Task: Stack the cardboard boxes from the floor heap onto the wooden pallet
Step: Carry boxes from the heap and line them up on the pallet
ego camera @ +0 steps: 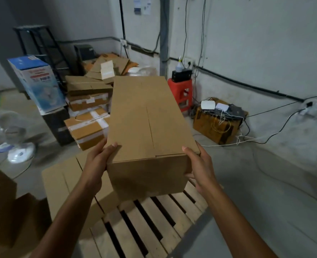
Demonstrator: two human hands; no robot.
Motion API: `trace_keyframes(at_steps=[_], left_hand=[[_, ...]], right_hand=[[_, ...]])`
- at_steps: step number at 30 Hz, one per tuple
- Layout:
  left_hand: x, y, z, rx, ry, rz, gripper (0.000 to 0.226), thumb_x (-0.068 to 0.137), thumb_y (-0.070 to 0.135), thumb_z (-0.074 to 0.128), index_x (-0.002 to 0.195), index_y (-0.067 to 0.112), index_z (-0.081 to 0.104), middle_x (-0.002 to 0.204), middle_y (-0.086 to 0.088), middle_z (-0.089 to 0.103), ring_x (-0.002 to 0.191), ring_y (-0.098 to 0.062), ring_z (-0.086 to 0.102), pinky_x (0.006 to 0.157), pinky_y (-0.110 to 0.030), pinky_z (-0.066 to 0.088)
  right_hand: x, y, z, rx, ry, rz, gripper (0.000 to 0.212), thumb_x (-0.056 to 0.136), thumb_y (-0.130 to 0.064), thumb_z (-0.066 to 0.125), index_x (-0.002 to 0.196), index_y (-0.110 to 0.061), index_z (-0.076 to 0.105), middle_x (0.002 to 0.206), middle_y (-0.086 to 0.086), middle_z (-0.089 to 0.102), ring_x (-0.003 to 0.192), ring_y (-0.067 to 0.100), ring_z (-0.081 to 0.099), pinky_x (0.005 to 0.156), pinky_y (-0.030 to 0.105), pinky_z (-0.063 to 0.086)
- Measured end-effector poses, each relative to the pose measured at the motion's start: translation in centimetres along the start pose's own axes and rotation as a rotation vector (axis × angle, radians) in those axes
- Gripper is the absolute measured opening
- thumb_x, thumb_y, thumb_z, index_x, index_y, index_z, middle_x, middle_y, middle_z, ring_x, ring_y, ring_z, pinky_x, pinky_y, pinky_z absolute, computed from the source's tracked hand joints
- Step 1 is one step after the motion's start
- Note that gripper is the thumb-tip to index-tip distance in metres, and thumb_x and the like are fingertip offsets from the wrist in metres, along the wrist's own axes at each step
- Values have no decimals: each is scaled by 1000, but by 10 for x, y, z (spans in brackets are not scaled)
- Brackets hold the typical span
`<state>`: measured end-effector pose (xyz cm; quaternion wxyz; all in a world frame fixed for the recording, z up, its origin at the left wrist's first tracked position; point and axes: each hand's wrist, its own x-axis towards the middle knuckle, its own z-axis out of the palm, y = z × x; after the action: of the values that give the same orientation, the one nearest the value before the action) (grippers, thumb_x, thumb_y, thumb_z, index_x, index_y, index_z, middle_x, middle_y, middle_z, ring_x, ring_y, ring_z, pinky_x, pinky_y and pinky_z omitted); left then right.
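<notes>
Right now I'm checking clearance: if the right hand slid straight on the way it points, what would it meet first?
The right hand already presses the held box; along its side, probably the red stool, depth unclear.

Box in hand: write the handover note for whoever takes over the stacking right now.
Left hand and right hand grip the near end of the box from either side, held over the pallet.
Done: at least one flat box lies on the pallet's left part.
Left: set this box on the bare slats, then fetch the rest from the heap behind.
</notes>
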<state>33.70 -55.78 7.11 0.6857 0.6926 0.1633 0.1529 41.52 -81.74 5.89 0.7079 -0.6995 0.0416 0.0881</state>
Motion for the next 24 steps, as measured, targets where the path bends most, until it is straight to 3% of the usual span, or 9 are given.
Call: trace_keyframes(at_steps=[4, 7, 10, 16, 20, 24], left_hand=[[40, -17, 59, -4, 11, -48, 24, 100, 36, 53, 121, 45, 60, 113, 9, 70, 100, -15, 67, 75, -33, 51], [82, -35, 111, -19, 55, -61, 30, 100, 37, 53, 129, 44, 57, 117, 10, 69, 104, -15, 66, 75, -32, 50], [129, -57, 164, -54, 129, -88, 40, 100, 34, 54, 139, 30, 56, 121, 6, 68, 108, -18, 64, 75, -33, 47], [205, -63, 252, -72, 182, -163, 50, 98, 39, 57, 146, 28, 48, 129, 4, 64, 116, -21, 61, 82, -36, 49], [254, -66, 293, -89, 228, -225, 61, 94, 42, 62, 150, 25, 43, 132, 0, 63, 117, -22, 62, 100, -45, 50], [301, -70, 335, -88, 290, -223, 41, 101, 29, 55, 141, 30, 53, 127, 6, 66, 116, -17, 63, 104, -43, 48]], right_hand=[[70, 5, -40, -26, -6, 40, 24, 93, -35, 68, 94, -53, 53, 97, -21, 61, 90, 10, 63, 80, 50, 58], [136, 9, -68, -42, -23, 56, 32, 91, -39, 69, 116, -54, 54, 111, -14, 64, 105, 20, 63, 88, 58, 55], [211, 6, -91, -63, -33, 63, 45, 89, -40, 70, 131, -44, 56, 123, -5, 66, 110, 22, 63, 88, 59, 56], [330, -28, -144, -107, -109, 64, 16, 91, -34, 68, 97, -47, 60, 107, -9, 66, 102, 14, 62, 88, 52, 56], [408, -37, -160, -145, -174, 51, 15, 91, -35, 67, 100, -45, 62, 108, -8, 66, 102, 14, 63, 93, 55, 54], [484, -28, -166, -144, -241, 69, 23, 92, -34, 66, 106, -51, 61, 112, -10, 66, 105, 15, 62, 93, 55, 54]])
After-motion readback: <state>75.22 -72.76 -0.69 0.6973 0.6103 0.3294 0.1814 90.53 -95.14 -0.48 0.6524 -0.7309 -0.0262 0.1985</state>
